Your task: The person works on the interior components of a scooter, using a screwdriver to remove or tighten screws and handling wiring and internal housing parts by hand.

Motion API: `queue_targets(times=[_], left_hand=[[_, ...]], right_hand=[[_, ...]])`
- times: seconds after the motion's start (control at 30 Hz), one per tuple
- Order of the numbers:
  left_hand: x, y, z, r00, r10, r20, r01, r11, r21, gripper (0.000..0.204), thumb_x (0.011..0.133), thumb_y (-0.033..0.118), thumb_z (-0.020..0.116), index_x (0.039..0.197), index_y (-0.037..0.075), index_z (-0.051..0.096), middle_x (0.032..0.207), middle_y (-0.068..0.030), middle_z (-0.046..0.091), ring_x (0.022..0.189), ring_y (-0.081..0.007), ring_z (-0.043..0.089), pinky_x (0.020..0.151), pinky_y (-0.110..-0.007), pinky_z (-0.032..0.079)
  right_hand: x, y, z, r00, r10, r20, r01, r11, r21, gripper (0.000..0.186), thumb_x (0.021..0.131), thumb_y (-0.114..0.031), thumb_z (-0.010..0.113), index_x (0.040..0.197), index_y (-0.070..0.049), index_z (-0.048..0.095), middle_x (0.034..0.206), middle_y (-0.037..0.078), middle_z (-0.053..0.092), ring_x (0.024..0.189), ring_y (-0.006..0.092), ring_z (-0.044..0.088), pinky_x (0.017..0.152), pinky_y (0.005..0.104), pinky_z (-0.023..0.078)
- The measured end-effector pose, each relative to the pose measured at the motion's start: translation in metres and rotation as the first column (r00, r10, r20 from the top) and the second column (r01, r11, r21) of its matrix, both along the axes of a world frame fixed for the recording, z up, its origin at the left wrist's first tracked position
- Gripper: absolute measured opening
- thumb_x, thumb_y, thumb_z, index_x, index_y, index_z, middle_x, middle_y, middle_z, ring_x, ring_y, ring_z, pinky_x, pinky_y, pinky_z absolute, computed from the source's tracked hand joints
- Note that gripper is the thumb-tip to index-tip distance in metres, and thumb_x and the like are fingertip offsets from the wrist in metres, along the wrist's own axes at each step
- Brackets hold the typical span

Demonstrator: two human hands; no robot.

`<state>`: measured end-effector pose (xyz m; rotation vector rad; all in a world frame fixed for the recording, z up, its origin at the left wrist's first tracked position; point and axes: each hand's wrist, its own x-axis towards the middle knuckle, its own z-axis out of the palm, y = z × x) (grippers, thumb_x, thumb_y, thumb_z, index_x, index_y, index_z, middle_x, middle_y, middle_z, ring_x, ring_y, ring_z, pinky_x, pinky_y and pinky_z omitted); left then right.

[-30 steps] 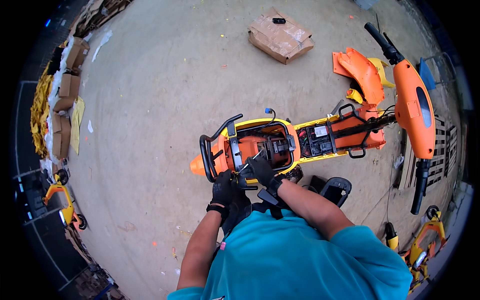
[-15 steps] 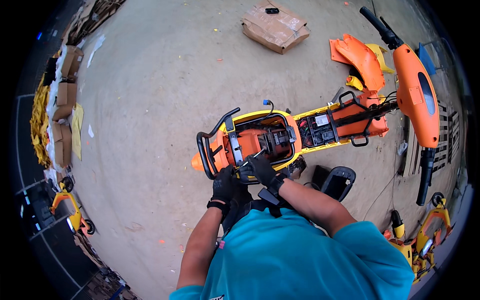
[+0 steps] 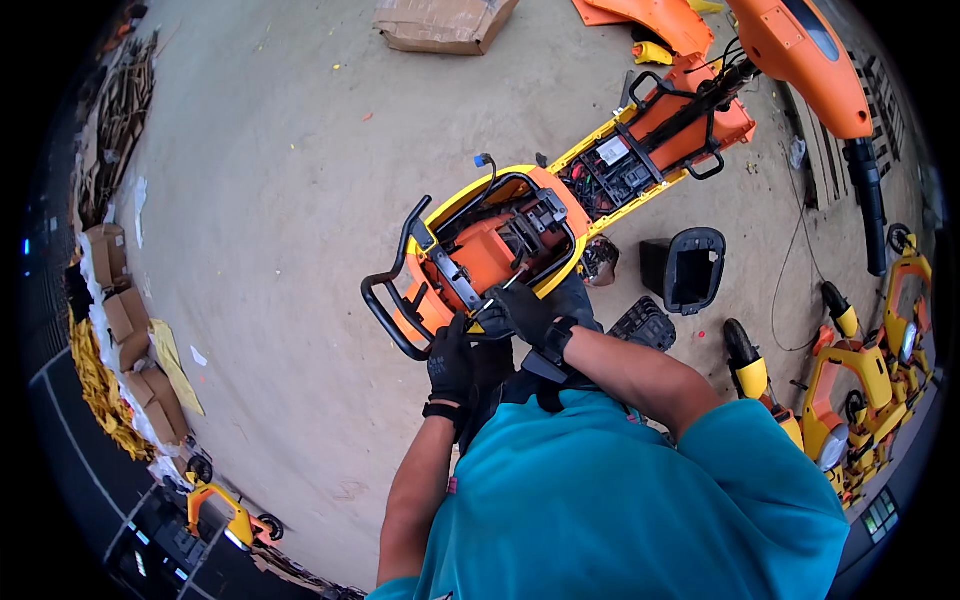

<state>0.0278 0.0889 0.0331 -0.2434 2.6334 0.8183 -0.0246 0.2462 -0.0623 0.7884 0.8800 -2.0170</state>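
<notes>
A partly stripped orange and yellow scooter (image 3: 478, 250) lies across my view, its wiring bay (image 3: 610, 175) uncovered and a black tube rail (image 3: 378, 290) at its rear end. My right hand (image 3: 522, 308), in a black glove, grips a thin metal tool (image 3: 512, 280) angled over the rear body's near side. My left hand (image 3: 450, 362), also gloved, is closed at that near edge, below and left of the right; what its fingertips hold is hidden.
A dark open bin (image 3: 682, 270) and a black moulded part (image 3: 640, 325) lie to the right. A carton (image 3: 440, 25) and orange panels (image 3: 670, 20) lie beyond. Cardboard (image 3: 130, 320) lines the left; more yellow scooters (image 3: 850, 380) stand right, near a pallet (image 3: 830, 150).
The view has swung, so the scooter now slants up to the right and the bin shows fully. Both hands stay at the rear body's near edge, the tool still in the right.
</notes>
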Motion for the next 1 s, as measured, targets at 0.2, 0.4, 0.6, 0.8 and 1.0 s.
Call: queue_targets(times=[0.2, 0.4, 0.6, 0.8, 1.0], left_hand=[[0.003, 0.0, -0.008, 0.995, 0.043, -0.085, -0.04, 0.999, 0.036, 0.038, 0.088, 0.005, 0.055, 0.126, 0.004, 0.055, 0.099, -0.0195, 0.063, 0.093, -0.0365, 0.062, 0.078, -0.043, 0.051], [-0.005, 0.006, -0.003, 0.987, 0.087, -0.138, -0.076, 0.994, 0.079, 0.026, 0.085, 0.007, 0.059, 0.111, 0.002, 0.059, 0.092, -0.0186, 0.065, 0.09, -0.0371, 0.063, 0.076, -0.043, 0.051], [-0.009, 0.01, 0.006, 0.989, 0.139, -0.048, -0.134, 0.986, 0.097, 0.018, 0.083, 0.009, 0.059, 0.099, 0.0, 0.06, 0.091, -0.0198, 0.063, 0.09, -0.0385, 0.061, 0.076, -0.042, 0.049], [-0.008, 0.01, 0.007, 0.987, 0.145, -0.065, -0.137, 0.984, 0.116, 0.014, 0.082, 0.004, 0.061, 0.095, 0.0, 0.061, 0.086, -0.0184, 0.063, 0.084, -0.0386, 0.061, 0.072, -0.042, 0.049], [-0.003, 0.014, 0.011, 0.974, 0.215, -0.071, -0.204, 0.97, 0.132, 0.014, 0.081, 0.007, 0.064, 0.094, 0.001, 0.061, 0.085, -0.0165, 0.062, 0.083, -0.036, 0.061, 0.072, -0.041, 0.048]], right_hand=[[0.001, -0.002, -0.013, 0.998, -0.007, -0.068, 0.008, 1.0, 0.004, 0.02, 0.099, -0.018, 0.048, 0.104, 0.0, 0.056, 0.087, 0.013, 0.067, 0.072, 0.0204, 0.068, 0.063, 0.0301, 0.058], [-0.008, -0.007, -0.014, 0.987, 0.082, -0.137, -0.067, 0.992, 0.108, 0.018, 0.099, -0.017, 0.049, 0.103, -0.001, 0.056, 0.089, 0.013, 0.067, 0.072, 0.0186, 0.067, 0.064, 0.0288, 0.056], [-0.018, -0.006, 0.007, 0.996, 0.063, -0.07, -0.06, 0.997, 0.049, 0.023, 0.098, -0.018, 0.05, 0.1, 0.003, 0.058, 0.084, 0.012, 0.066, 0.074, 0.0217, 0.07, 0.064, 0.0298, 0.058], [-0.022, -0.008, 0.007, 0.983, 0.153, -0.1, -0.153, 0.988, 0.017, 0.025, 0.1, -0.02, 0.048, 0.102, 0.004, 0.055, 0.087, 0.015, 0.067, 0.075, 0.0231, 0.07, 0.066, 0.0316, 0.058], [-0.034, -0.016, -0.004, 0.937, 0.29, -0.197, -0.299, 0.954, -0.015, 0.025, 0.099, -0.02, 0.048, 0.099, 0.004, 0.055, 0.086, 0.015, 0.068, 0.074, 0.0213, 0.07, 0.066, 0.0312, 0.057]])
